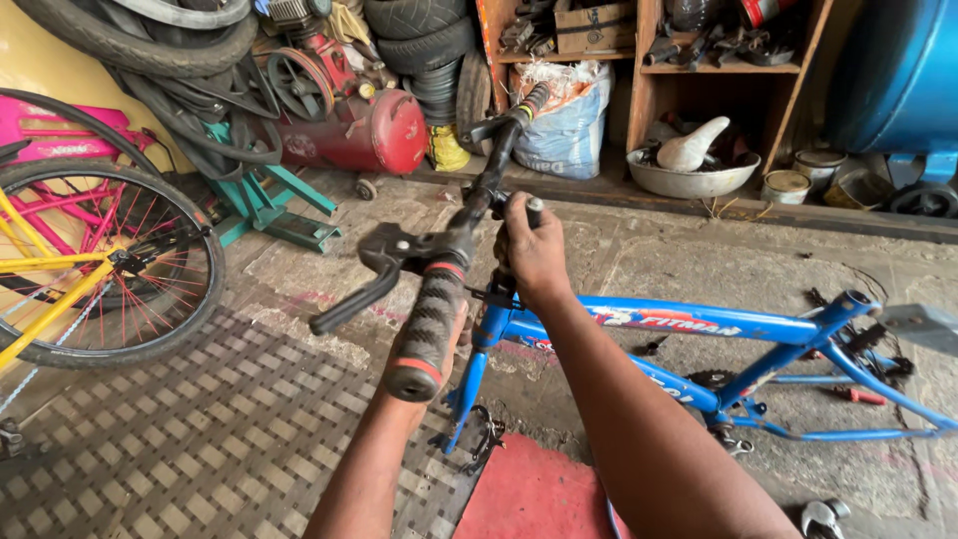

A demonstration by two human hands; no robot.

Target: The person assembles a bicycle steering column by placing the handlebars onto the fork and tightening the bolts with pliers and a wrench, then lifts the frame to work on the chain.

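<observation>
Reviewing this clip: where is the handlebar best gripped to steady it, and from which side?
Best on the ribbed rubber grip at the near end of the handlebar, wrapping from below as the left hand does. It juts toward the camera, and the brake lever leaves its underside free. The right hand holds a tool at the stem.

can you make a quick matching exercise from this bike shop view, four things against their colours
Things:
1. bicycle frame under the right hand
2. compressor tank
3. grip held by the left hand
4. bicycle at the left edge

Colours:
a. yellow
b. black with red bands
c. blue
d. red

Pairs: 1-c, 2-d, 3-b, 4-a
</observation>
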